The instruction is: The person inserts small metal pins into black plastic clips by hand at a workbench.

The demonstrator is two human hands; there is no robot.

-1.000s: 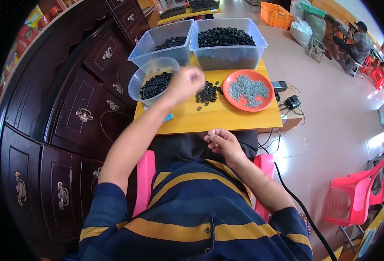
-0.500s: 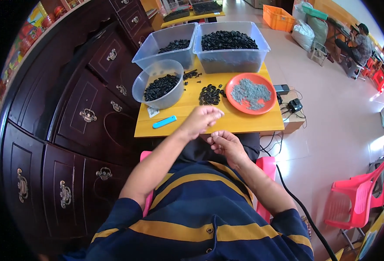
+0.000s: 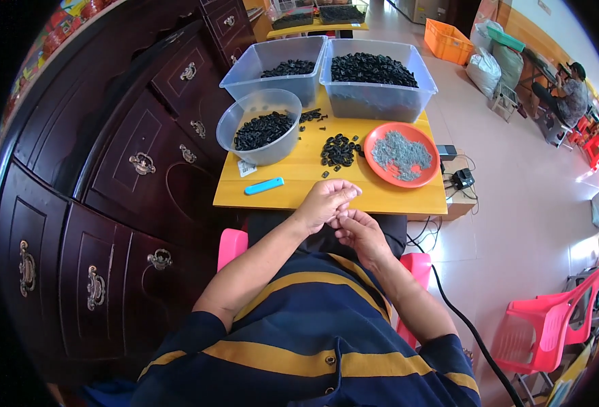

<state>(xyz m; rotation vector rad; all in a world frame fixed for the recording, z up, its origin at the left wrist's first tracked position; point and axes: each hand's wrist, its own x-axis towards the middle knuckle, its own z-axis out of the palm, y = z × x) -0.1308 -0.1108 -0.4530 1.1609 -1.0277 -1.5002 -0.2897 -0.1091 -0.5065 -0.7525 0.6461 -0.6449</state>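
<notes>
Right now both hands sit together at the near edge of the yellow table [image 3: 292, 173], just above the lap: left hand [image 3: 323, 203] curled narrow, fingertips pinched toward the right hand [image 3: 357, 234], which is cupped under it, fingers also closed in. Looks like a small part is being fitted between them, but it's too small to make out, so I can't tell what either hand actually grips. My read: assembly step mid-way; next move calls for a reach to the loose pile of black parts [image 3: 339, 149] beyond the hands, or to the orange plate [image 3: 381, 173] of grey bits to the right of it. Blue tool [image 3: 264, 186] lies untouched to the left. Farther out: round bowl [image 3: 245, 115] of black parts, then two clear bins [image 3: 381, 102]. Versus a second ago: left hand was out over the pile, right waiting alone; half a second ago it was already back.
</notes>
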